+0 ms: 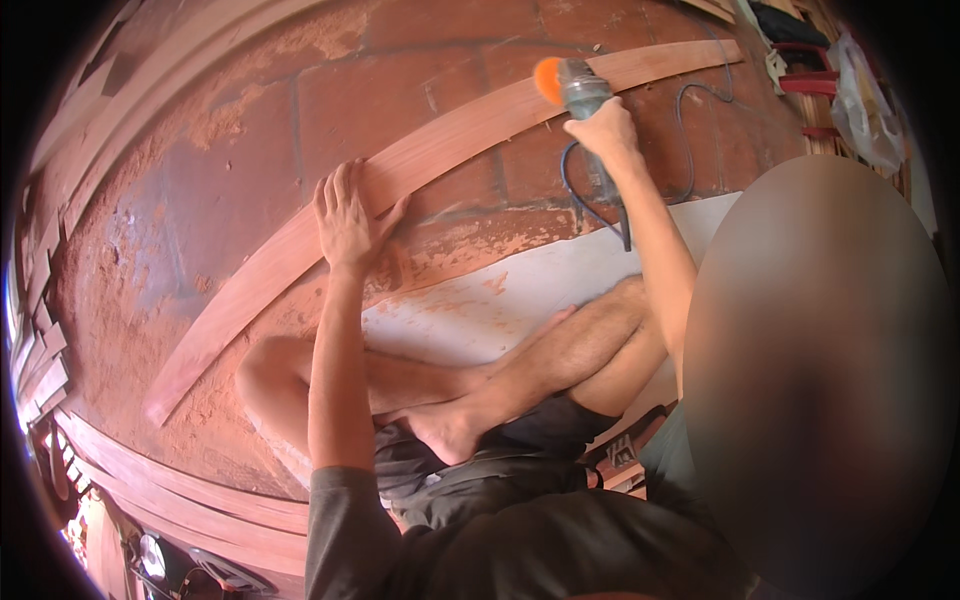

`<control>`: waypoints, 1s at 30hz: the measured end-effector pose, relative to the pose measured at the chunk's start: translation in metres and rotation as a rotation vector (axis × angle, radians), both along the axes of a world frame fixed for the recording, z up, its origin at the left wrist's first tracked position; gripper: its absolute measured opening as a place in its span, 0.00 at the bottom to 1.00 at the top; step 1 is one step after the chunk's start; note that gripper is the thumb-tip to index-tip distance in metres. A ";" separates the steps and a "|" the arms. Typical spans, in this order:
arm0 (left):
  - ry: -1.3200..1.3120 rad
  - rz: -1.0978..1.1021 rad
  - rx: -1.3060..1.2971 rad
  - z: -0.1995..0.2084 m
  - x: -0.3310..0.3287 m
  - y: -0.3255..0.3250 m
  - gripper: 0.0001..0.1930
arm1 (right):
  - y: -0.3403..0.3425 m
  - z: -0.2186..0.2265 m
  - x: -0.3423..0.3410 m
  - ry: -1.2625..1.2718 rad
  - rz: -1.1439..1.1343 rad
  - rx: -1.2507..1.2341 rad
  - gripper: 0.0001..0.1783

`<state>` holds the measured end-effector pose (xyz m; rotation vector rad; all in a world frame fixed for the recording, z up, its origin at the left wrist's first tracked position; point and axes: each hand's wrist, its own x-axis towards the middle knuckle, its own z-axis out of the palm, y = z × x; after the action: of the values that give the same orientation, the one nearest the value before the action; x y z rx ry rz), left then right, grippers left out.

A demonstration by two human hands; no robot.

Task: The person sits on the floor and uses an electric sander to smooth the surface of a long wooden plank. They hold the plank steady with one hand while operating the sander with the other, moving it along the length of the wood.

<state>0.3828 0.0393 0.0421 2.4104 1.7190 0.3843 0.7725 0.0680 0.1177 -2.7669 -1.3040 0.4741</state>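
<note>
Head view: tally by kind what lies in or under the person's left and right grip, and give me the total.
Power tool with an orange disc, held in the right grip: 1
Long wooden plank, under the spread left grip: 1
Total: 2

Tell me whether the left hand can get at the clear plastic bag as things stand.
Probably not: the left hand rests on the wooden strip, while the clear plastic bag is at the far right, and the right hand, holding the power tool, lies between them.
</note>
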 end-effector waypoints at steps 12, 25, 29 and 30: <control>0.008 0.004 0.025 -0.004 -0.002 -0.001 0.45 | -0.008 0.003 -0.028 0.020 0.176 -0.047 0.44; 0.062 0.080 -0.059 -0.019 -0.020 -0.003 0.48 | -0.027 0.016 -0.099 0.050 0.274 -0.013 0.43; 0.112 0.011 0.063 -0.037 -0.015 0.003 0.44 | -0.045 0.009 -0.044 0.154 0.332 0.069 0.39; 0.123 -0.038 0.084 -0.034 -0.015 0.011 0.43 | -0.045 -0.007 -0.012 0.132 0.290 0.076 0.40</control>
<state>0.3680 0.0498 0.0082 2.5723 1.7364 0.3158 0.7609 0.0234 0.1108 -2.4481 -1.6594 0.5969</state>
